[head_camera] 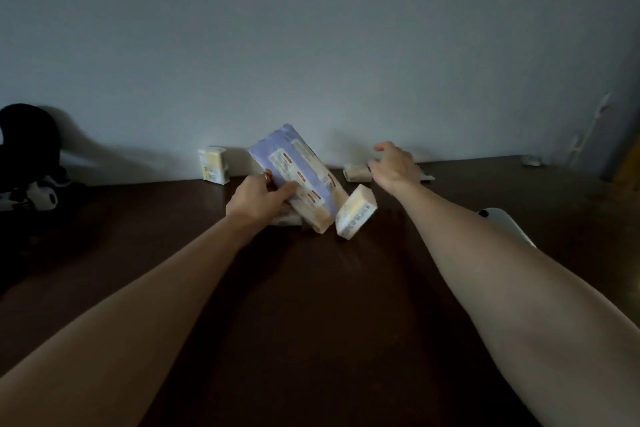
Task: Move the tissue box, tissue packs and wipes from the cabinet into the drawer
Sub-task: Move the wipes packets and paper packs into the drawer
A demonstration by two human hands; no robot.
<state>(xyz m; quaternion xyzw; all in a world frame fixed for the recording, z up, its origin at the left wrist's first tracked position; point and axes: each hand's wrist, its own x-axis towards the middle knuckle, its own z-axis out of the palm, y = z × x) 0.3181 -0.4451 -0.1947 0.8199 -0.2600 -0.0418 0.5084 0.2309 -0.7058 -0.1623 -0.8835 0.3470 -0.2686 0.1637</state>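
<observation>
My left hand (258,199) grips a lilac wipes pack (298,173), tilted up off the dark wooden cabinet top (311,288). A small cream tissue pack (356,216) leans beside the wipes' lower end. Another tissue pack (213,165) stands upright against the wall to the left. A third tissue pack (356,173) lies flat near the wall, just left of my right hand (394,166). That hand hovers with fingers spread and relaxed, holding nothing. Something pale lies partly hidden under my left hand.
A dark bag (27,146) and a small black-and-white object (43,198) sit at the far left. A white curved object (502,222) shows behind my right forearm. A thin white item (426,178) lies by the wall. The room is dim.
</observation>
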